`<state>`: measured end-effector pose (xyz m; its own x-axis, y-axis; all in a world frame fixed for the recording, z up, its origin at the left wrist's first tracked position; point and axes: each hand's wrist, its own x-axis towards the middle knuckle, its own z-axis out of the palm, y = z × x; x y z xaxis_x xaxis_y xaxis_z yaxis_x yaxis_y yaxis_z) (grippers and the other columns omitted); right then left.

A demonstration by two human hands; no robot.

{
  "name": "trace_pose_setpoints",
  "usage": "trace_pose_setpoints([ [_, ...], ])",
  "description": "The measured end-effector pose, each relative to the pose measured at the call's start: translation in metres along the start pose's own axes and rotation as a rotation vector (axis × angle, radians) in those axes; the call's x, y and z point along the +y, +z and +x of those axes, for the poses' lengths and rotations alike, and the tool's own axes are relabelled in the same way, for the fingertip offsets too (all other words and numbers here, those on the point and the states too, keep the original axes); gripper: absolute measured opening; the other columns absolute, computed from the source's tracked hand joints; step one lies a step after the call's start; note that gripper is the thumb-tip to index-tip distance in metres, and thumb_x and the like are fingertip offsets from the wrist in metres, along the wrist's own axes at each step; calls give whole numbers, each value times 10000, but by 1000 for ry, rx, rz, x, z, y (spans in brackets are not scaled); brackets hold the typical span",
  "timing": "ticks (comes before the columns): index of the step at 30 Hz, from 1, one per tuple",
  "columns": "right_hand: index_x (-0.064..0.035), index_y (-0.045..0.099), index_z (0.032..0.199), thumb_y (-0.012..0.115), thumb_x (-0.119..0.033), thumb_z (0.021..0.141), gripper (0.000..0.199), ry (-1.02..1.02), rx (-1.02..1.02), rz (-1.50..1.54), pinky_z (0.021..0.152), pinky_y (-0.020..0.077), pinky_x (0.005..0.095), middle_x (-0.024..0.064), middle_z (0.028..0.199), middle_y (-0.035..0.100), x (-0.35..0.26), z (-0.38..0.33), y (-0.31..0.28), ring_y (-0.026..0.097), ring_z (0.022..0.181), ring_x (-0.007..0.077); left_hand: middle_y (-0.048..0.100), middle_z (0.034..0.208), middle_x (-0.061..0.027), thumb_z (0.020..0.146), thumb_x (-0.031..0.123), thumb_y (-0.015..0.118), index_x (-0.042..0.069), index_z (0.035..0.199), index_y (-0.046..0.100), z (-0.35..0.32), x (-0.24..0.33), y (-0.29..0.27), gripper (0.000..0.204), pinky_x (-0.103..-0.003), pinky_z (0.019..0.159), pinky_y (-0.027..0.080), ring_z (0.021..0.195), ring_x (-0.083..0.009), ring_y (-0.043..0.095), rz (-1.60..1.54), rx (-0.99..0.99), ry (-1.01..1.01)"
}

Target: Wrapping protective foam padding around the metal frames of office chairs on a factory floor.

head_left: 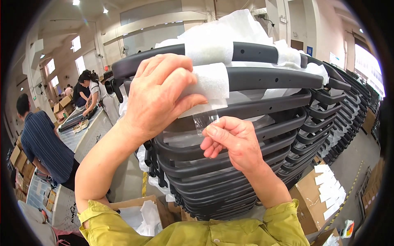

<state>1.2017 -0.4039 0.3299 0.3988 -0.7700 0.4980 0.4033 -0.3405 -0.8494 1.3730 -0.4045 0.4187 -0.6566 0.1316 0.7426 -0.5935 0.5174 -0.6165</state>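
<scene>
My left hand (162, 92) presses a white foam sheet (213, 82) around a curved black frame bar (275, 78), its fingers bent over the top and the thumb lying along the sheet's lower part. Between the thumb and fingers of my right hand (234, 141) is the end of a strip of clear tape (205, 119), just under the sheet's bottom edge. Another white foam wrap (208, 52) goes around the bar behind. Below my hands, several more black bars (230, 153) lie stacked one over another.
More stacked black frames (340, 110) run back on the right. A cardboard box (310, 201) with white strips on it is at lower right; an open box (141, 213) with white sheets stands below left. Several people work at a long bench (86, 143) on the left.
</scene>
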Motion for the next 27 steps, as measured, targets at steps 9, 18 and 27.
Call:
trace_pose_setpoints([
  [9, 16, 588, 792, 563, -160, 780, 179, -74, 88, 284, 408, 415, 208, 103, 607, 581, -32, 16, 29, 535, 461, 137, 537, 1044, -101, 627, 118, 635, 45, 1068, 503, -4, 3, 1, 467, -345, 780, 399, 910, -253, 527, 67, -156, -129],
  [18, 36, 542, 728, 531, -182, 810, 234, -141, 29, 318, 337, 374, 204, 135, 590, 567, -37, 42, 21, 506, 392, 129, 515, 1139, -111, 666, 73, 629, 21, 1126, 493, -4, 10, -7, 483, -329, 916, 339, 1066, -238, 474, -236, -233, -458],
  [27, 66, 540, 835, 400, -454, 854, 539, -135, -180, 213, 323, 369, 178, 134, 543, 560, -44, 11, -1, 487, 351, 101, 595, 966, -102, 770, 40, 592, -31, 973, 584, -8, 10, 8, 215, -233, 802, 406, 886, -139, 547, -410, 35, -833],
])
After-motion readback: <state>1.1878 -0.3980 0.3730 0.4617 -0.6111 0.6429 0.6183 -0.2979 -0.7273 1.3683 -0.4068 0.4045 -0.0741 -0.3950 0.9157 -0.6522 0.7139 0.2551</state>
